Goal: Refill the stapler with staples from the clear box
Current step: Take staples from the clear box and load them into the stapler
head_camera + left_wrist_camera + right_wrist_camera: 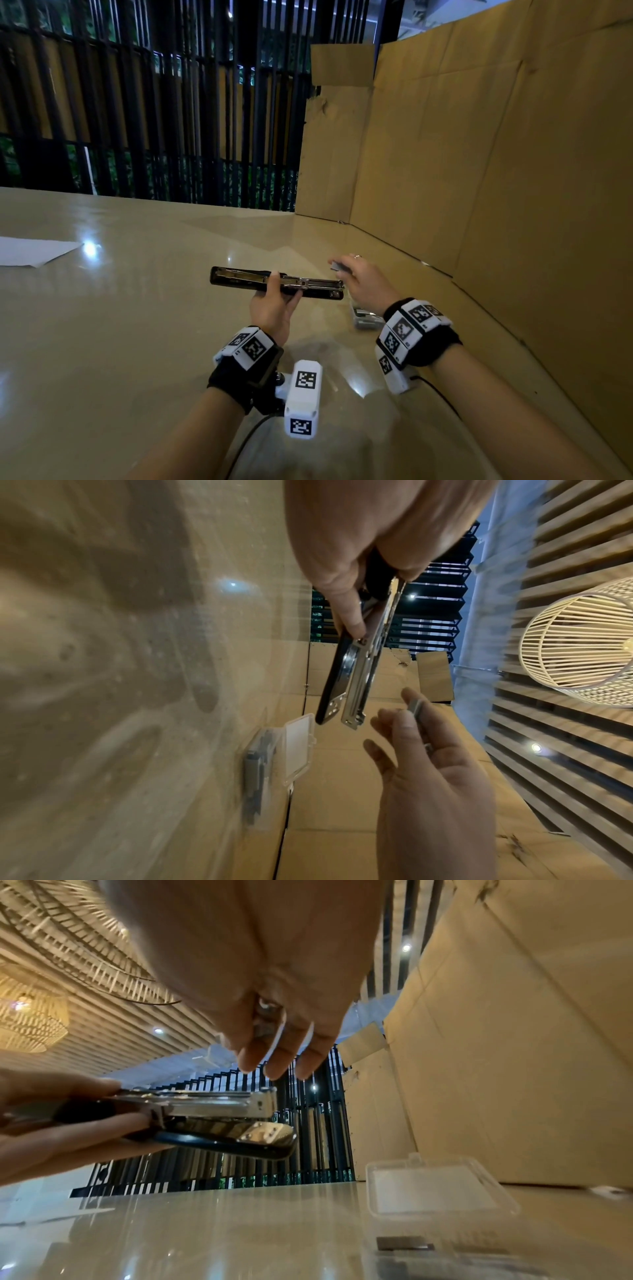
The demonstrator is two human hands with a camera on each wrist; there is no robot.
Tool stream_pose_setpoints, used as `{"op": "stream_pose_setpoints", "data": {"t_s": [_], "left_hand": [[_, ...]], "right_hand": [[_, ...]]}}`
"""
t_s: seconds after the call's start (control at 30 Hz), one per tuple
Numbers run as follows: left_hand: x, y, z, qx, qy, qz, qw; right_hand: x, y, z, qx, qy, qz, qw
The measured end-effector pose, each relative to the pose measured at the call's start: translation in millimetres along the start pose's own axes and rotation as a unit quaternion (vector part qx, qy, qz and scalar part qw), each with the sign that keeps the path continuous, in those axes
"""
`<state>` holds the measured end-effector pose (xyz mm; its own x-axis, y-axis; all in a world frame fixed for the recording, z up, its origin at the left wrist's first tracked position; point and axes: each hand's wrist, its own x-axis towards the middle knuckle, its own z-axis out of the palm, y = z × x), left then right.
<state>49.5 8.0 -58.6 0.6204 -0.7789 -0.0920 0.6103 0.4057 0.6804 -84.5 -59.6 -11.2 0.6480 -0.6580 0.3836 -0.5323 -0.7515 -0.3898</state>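
My left hand [274, 301] grips a black stapler [239, 279] at its hinge and holds it level above the table, swung fully open, its metal staple channel [308, 283] facing up. The stapler [346, 685] and its channel [219, 1102] also show in both wrist views. My right hand [356, 277] pinches a grey strip of staples [339, 266] just beyond the channel's right end; the strip [416, 706] sits between thumb and fingers. The clear box [364, 320] lies on the table under my right wrist, lid [435, 1188] open, with staple strips [404, 1242] inside.
A tall cardboard wall [496, 171] lines the right side and the back right corner. A white paper sheet [30, 250] lies at the far left of the glossy beige table [137, 325]. Black vertical bars [154, 120] stand beyond the far edge.
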Motion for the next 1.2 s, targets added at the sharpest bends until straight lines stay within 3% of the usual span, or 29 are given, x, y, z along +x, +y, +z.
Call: {"op": "stream_pose_setpoints", "data": {"t_s": [0.3, 0.73, 0.9, 1.0, 1.1, 1.2], "left_hand": [[3, 0, -1, -0.012, -0.028, 0.000, 1.000], [1, 1, -1, -0.017, -0.038, -0.008, 0.999], [1, 2, 0, -0.027, -0.035, -0.007, 0.999], [1, 4, 2, -0.041, -0.032, -0.010, 0.999], [1, 5, 3, -0.041, -0.024, -0.017, 0.999], [-2, 5, 5, -0.042, -0.011, -0.015, 0.999]], "right_hand": [[-3, -9, 11, -0.052, 0.006, -0.045, 0.998], [-1, -9, 7, 0.039, -0.011, 0.035, 0.999], [0, -2, 9, 0.086, 0.016, 0.040, 0.995], [-3, 0, 16, -0.013, 0.058, -0.048, 0.997], [-8, 0, 20, -0.142, 0.119, -0.128, 0.974], [-7, -1, 20, -0.228, 0.149, -0.158, 0.949]]}}
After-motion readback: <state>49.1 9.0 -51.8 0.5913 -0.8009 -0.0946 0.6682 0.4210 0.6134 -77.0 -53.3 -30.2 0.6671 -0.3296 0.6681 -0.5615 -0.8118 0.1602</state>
